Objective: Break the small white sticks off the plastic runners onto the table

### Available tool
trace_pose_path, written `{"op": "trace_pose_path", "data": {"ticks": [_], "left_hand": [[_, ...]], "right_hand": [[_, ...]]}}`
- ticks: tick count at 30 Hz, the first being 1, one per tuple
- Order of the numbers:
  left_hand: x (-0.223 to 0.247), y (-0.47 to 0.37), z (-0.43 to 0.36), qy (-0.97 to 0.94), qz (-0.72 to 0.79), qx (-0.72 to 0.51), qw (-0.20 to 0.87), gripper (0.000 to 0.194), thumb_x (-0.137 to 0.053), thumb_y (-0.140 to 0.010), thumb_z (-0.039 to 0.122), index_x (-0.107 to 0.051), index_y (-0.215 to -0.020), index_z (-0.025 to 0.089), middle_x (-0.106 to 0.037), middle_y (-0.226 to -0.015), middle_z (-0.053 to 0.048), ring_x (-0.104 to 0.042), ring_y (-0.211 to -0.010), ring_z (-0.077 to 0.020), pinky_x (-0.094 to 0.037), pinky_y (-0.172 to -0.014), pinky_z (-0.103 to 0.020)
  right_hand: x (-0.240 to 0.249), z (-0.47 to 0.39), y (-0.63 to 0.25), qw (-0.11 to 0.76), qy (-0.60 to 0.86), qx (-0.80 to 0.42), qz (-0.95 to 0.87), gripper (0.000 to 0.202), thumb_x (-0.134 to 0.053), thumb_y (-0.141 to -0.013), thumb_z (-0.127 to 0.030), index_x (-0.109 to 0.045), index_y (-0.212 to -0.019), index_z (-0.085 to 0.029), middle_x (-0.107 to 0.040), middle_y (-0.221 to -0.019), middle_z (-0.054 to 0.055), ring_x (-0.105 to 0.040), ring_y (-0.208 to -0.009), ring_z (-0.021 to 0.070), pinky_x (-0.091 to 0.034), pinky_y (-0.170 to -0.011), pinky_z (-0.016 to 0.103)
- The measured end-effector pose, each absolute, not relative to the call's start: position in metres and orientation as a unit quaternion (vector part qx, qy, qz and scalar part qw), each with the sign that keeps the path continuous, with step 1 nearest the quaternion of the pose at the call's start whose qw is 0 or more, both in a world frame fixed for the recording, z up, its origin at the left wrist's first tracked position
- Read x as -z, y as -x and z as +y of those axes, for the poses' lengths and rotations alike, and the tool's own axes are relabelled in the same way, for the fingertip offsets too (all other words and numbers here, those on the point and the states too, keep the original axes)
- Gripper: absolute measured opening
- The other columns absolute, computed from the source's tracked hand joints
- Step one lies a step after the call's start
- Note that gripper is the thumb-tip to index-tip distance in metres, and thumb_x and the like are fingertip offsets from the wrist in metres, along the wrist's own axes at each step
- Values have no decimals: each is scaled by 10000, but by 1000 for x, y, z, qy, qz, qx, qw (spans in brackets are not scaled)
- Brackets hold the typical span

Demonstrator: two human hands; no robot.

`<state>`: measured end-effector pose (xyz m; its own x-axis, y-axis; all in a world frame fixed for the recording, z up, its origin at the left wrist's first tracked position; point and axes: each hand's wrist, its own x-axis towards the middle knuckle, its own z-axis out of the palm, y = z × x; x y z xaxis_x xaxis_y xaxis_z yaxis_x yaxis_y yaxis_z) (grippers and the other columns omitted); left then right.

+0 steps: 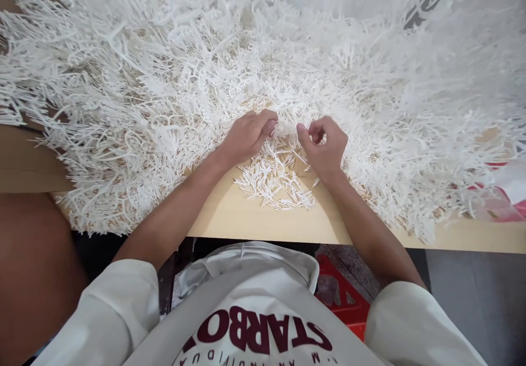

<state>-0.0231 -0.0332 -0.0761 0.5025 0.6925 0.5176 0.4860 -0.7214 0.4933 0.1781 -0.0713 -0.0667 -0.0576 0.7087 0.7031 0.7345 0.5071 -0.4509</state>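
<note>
White branched piece (285,130) is lying between the two hands, its ends near the fingertips of both. On its one side, the thumb and forefinger of the left hand (250,136) are pressing together and seem to be pinching it. On the other side, the thumb of the right hand (329,144) is reaching its edge, while the other fingers are curling inward; whether they are really gripping, I cannot tell. Just below the fingertips, small white sticks (279,182) are lying loose on the table (263,226); beyond and around the hands, a large white heap (164,75) is spreading. By my judgement, the piece is looking very light, like thin plastic, slightly springy, smooth, and easy to snap at its narrow branches. Its thicker middle is seeming the safer place for holding; the fine tips are offering little grip.
</note>
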Motion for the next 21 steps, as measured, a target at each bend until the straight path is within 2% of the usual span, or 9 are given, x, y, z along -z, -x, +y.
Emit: {"op": "trace_pose_path", "data": {"ticks": [2, 4, 8, 11, 13, 15, 18, 21], "left_hand": [[78, 23, -33, -855, 333, -375, 135, 269, -266, -999, 335, -502, -1006, 206, -659, -771, 5, -580, -703, -116, -447, -804, -301], [79, 23, -32, -854, 330, -379, 137, 262, -265, -999, 332, -493, -1030, 206, -659, -816, -8, -592, -742, -120, -459, -799, -305], [79, 25, -33, -853, 332, -361, 176, 260, -290, -992, 379, -468, -1069, 205, -646, -865, -23, -609, -721, -111, -464, -653, -265], [80, 26, -34, -833, 343, -369, 227, 279, -287, -992, 417, -445, -1112, 221, -646, -798, 7, -609, -633, -87, -467, -611, -248], [81, 26, -35, -810, 351, -387, 266, 318, -258, -992, 450, -415, -1171, 239, -648, -769, 23, -621, -608, -79, -483, -608, -244], [83, 26, -34, -790, 354, -404, 294, 357, -224, -990, 475, -384, -1219, 253, -652, -782, 22, -645, -629, -80, -500, -612, -242], [84, 24, -32, -769, 364, -434, 296, 390, -188, -987, 497, -368, -1239, 261, -650, -821, 3, -671, -711, -88, -520, -656, -247], [85, 25, -29, -751, 395, -467, 249, 414, -157, -978, 529, -394, -1212, 283, -627, -889, -15, -682, -817, -101, -525, -728, -269]], "right_hand": [[68, -66, -182, 467, 536, -67, -700, 157, -559, -890, -386, -562, -913, -230, -522, -707, -28, -483, -600, 96, -422, -585, 261], [67, -66, -181, 435, 521, -98, -728, 236, -506, -914, -424, -572, -1057, -249, -578, -841, 4, -555, -730, 121, -476, -688, 293], [67, -72, -174, 359, 480, -32, -800, 312, -518, -897, -473, -600, -1119, -270, -596, -1104, 64, -562, -1030, 196, -462, -895, 386], [70, -72, -172, 295, 495, 12, -817, 374, -518, -895, -478, -564, -1212, -284, -575, -1242, 72, -528, -1113, 230, -419, -934, 423], [72, -69, -173, 263, 511, 6, -818, 373, -492, -908, -484, -559, -1217, -287, -625, -1166, 56, -543, -1078, 229, -412, -912, 415], [74, -67, -175, 270, 528, -8, -805, 333, -499, -899, -504, -604, -1113, -271, -662, -989, 32, -569, -978, 209, -413, -886, 397], [72, -65, -178, 353, 548, -38, -757, 283, -523, -887, -506, -605, -915, -237, -638, -852, 10, -582, -849, 170, -428, -847, 375], [70, -66, -179, 445, 553, -91, -699, 288, -485, -906, -509, -564, -958, -236, -601, -856, 11, -583, -785, 147, -460, -729, 333]]}}
